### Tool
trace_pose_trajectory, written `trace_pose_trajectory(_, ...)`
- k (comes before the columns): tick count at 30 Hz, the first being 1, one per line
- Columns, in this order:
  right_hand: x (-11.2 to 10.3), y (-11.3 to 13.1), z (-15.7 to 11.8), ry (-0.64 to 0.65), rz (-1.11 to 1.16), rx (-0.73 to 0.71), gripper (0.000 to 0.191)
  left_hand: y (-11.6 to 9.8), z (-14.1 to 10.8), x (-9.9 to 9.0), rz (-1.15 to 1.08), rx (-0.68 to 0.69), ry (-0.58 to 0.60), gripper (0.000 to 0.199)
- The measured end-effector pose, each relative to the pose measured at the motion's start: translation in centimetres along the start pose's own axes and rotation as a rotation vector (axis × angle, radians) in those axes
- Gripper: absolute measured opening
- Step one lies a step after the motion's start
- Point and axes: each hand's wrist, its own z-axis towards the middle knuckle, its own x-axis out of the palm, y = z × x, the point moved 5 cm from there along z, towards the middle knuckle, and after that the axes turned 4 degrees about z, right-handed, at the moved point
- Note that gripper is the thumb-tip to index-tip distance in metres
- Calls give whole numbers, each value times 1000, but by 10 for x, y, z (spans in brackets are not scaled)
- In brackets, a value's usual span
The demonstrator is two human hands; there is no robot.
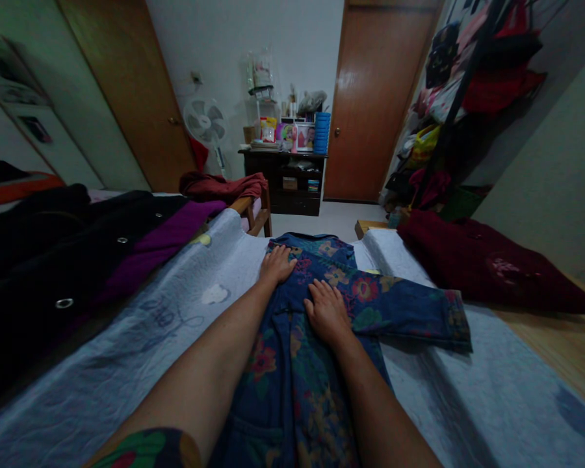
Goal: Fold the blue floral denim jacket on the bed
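Observation:
A blue floral garment [365, 292], which looks like a jacket or robe, lies spread lengthwise on the light bedsheet [419, 396]. One sleeve stretches out to the right, while no sleeve shows on the left side. My left hand [277, 263] rests flat on the upper left part, near the collar, with fingers spread. Lower down and to the right, my right hand [327, 309] presses flat on the chest area beside the sleeve. Neither hand grips anything. The bottom of the garment runs out of view between my forearms.
A black and purple curtain-like cloth with metal rings [121, 240] lies at left. Near the bed's far end is a reddish-brown cloth [224, 186]. A dark red cushion [492, 263] lies on the right. Beyond stand a fan [205, 120], a dark cabinet [277, 195] and a wooden door [375, 104].

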Motion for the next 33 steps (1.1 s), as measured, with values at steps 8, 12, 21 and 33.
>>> trace_pose_trajectory(8,2,-2,1,17,24,4,48,-1,0,-1,-11,2,-7,57)
trace_pose_trajectory(12,2,-1,1,9,28,1,48,-1,0,-1,-28,0,-13,56)
trace_pose_trajectory(21,2,0,1,14,27,10,48,0,1,0,-31,0,-18,57)
trace_pose_trajectory(33,-7,-13,-5,6,-32,292,75,2,2,3,-39,0,-14,55)
